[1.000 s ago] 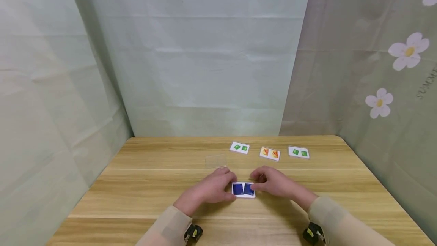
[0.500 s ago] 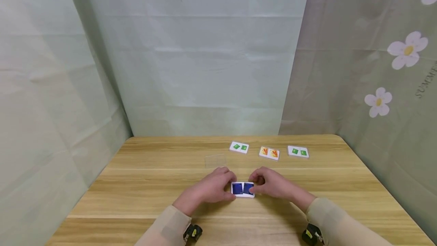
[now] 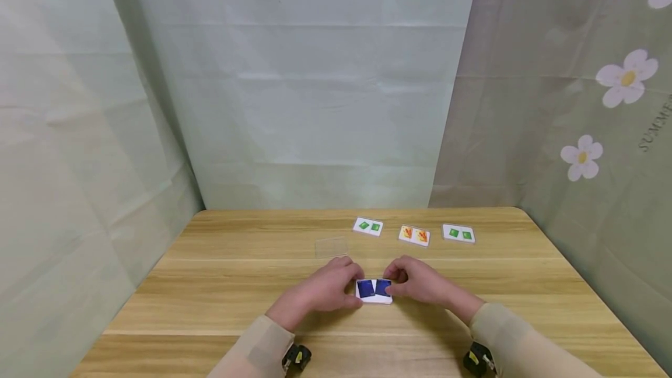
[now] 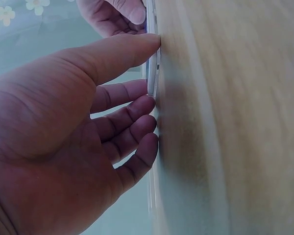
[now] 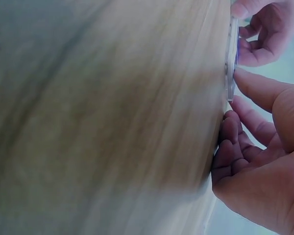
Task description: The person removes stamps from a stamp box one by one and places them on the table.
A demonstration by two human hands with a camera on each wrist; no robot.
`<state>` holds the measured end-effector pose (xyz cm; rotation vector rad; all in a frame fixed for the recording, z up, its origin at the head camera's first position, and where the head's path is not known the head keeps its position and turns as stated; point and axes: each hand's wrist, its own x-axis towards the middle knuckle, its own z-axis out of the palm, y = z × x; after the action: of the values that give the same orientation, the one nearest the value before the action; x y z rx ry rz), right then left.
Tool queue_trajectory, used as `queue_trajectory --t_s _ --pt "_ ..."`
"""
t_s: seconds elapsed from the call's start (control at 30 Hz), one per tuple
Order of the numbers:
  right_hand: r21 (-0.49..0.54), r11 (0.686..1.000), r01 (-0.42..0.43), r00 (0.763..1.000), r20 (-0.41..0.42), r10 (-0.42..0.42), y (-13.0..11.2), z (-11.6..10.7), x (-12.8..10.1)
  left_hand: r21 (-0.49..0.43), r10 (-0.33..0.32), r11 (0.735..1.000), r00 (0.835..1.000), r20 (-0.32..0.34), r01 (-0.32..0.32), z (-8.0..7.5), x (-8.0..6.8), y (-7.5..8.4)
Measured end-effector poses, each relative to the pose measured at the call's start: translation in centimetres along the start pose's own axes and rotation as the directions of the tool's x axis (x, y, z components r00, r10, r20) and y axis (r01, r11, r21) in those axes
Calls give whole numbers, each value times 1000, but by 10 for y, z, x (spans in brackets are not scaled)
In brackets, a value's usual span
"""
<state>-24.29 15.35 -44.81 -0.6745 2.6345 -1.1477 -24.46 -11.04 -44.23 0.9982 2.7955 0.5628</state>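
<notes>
A small flat clear case [image 3: 375,300] with a white inside and two dark blue squares lies on the table in front of the person. The left hand [image 3: 332,286] grips its left end, thumb at the near corner and index finger at the far corner. The right hand [image 3: 420,280] holds the right end, its thumb [image 5: 257,88] over the case's edge by the right blue square [image 3: 382,287] and its index finger at the far corner. The left blue square [image 3: 366,289] sits slightly tilted. In the wrist views the case [image 4: 152,83] shows edge-on, low over the wood.
Beyond the hands lies a clear plastic plate [image 3: 331,247]. Farther back are a case with green squares [image 3: 368,226], one with orange pictures [image 3: 414,235], and another with green squares [image 3: 458,233]. Cloth curtains [image 3: 325,86] stand behind the wooden table [image 3: 236,296].
The blue squares have shifted slightly toward the case's far edge, and the left one has turned a little. Both hands keep nearly the same place.
</notes>
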Motion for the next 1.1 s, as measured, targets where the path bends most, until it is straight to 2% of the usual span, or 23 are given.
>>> queue_trajectory --t_s 0.2,0.7,0.93,1.1 --pt "-4 1000 2 1000 0 -2 1 -1 0 -6 2 1000 1000 -1 -2 0 0 0" --pt "84 996 -40 998 -44 44 0 -1 -2 -13 -10 1000 1000 1 10 0 0 -1" --pt "95 995 -18 995 -97 27 2 -11 -5 -9 -22 1000 1000 5 22 1 0 0" --pt "90 995 -40 990 -134 52 5 -22 -9 -8 -37 999 999 10 37 2 1 -1"
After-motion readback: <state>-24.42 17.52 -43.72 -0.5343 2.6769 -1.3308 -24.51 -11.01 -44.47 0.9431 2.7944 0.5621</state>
